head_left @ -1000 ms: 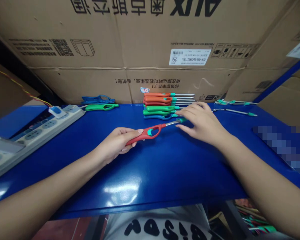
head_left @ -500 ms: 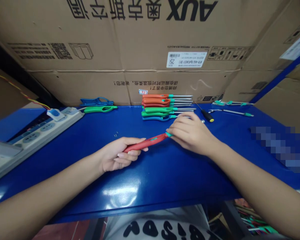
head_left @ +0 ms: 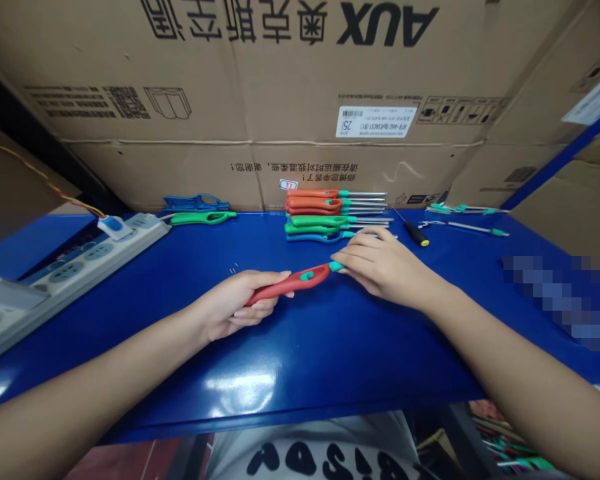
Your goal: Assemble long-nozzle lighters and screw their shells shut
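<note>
A red gas lighter (head_left: 314, 277) with a green trigger and green collar is held above the blue table (head_left: 300, 360), its collar end tilted slightly up to the right. My left hand (head_left: 250, 301) wraps round the handle's left end. The fingers of my right hand (head_left: 380, 265) close round the collar end and hide the metal tube. Just behind my hands lies a stack of similar lighters (head_left: 315, 223) in orange, red, green and blue, with metal tubes pointing right.
A power strip (head_left: 75, 267) runs along the left. Green (head_left: 200, 218) and blue handle shells (head_left: 195, 202) lie at the back left. A screwdriver (head_left: 416, 233) and a loose metal tube (head_left: 475, 229) are at the back right, before a large cardboard box (head_left: 280, 80). Tiny pins (head_left: 235, 268) lie near my left hand.
The red lighter has rolled about its length, so its green trigger and trigger opening now show more fully. Both hands keep their hold in nearly the same place.
</note>
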The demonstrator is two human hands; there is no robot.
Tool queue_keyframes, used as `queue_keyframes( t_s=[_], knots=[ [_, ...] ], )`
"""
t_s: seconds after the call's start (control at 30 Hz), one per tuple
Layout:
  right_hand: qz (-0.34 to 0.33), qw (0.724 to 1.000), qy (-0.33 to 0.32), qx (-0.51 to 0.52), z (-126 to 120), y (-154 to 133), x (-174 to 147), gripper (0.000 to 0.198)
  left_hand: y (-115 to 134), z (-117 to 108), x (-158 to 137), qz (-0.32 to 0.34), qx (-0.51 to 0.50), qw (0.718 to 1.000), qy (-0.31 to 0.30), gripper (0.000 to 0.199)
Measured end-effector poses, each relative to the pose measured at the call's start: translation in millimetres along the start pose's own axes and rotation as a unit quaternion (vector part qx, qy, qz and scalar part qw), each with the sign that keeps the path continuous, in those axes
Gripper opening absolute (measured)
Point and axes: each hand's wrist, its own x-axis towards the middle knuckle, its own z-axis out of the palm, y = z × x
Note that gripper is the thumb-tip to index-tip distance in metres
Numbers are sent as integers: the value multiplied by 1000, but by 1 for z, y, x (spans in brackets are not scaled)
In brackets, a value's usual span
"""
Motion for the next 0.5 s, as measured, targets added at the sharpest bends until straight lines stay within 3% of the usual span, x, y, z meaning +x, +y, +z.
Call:
queue_keyframes(
  t_s=[0.17, 0.3, 0.5],
  knots=[
    [-48, 998, 48, -15, 6, 0, -2, 16, -3, -2, 2, -93, -108, 988, -53, 48],
    [-66, 995, 73, -24, 7, -3, -2, 15, -5, 1, 1, -115, -147, 979, -84, 50],
    [-91, 994, 52, -41, 13, -6, -3, 19, -15, 12, 0, -77, -83, 994, -10, 48]
  ],
)
